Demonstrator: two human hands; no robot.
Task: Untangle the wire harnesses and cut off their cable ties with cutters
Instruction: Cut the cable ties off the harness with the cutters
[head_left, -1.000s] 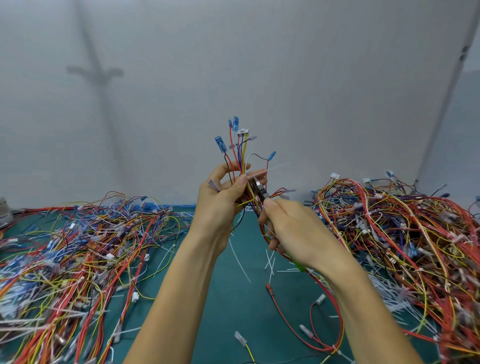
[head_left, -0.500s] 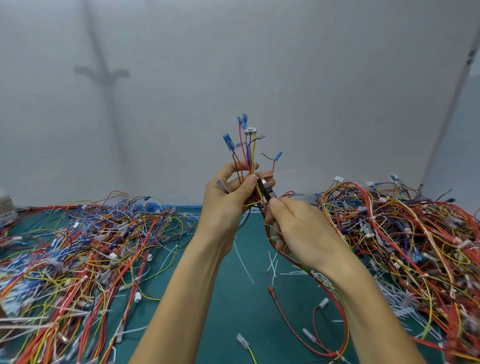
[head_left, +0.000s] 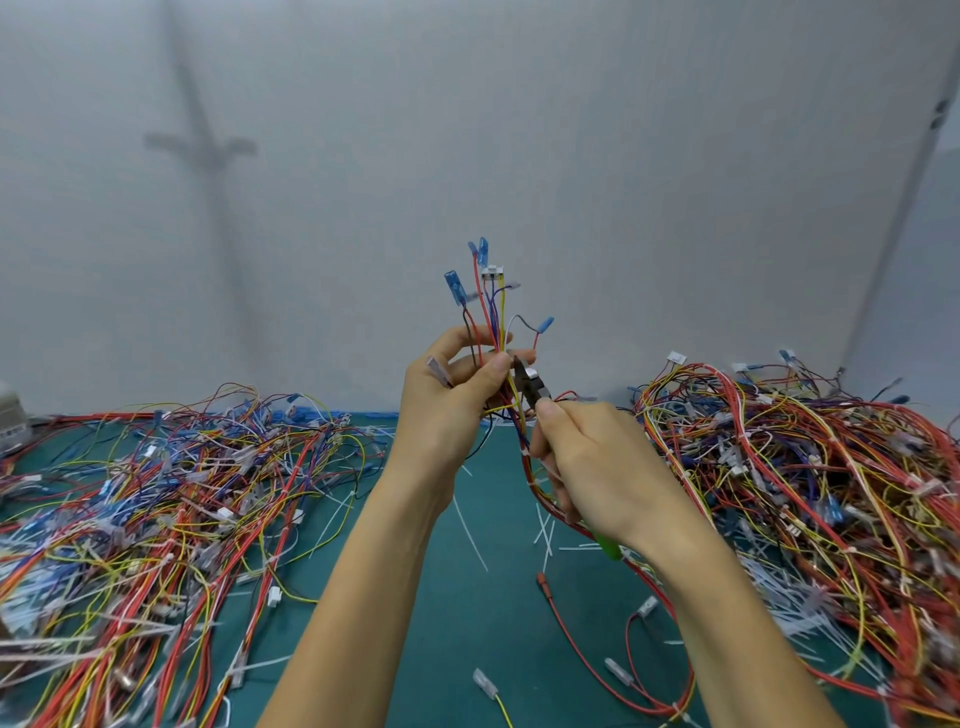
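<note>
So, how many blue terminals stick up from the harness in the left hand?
4 blue terminals: two at the top, one lower left, one lower right. The left hand may hide more.

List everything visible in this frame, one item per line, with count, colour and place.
held harness: one, red, yellow and purple wires with blue terminals, raised at centre
cutters: one, metal head and green handle, head at the held harness
left pile: one tangled heap, multicoloured wires, on the mat at left
right pile: one tangled heap, mostly red and yellow wires, on the mat at right
cut ties: several, white, loose on the mat between the piles
mat: one, green, under everything
wall: one, grey, behind the mat
left hand: one, grips the held harness
right hand: one, grips the cutters
</note>
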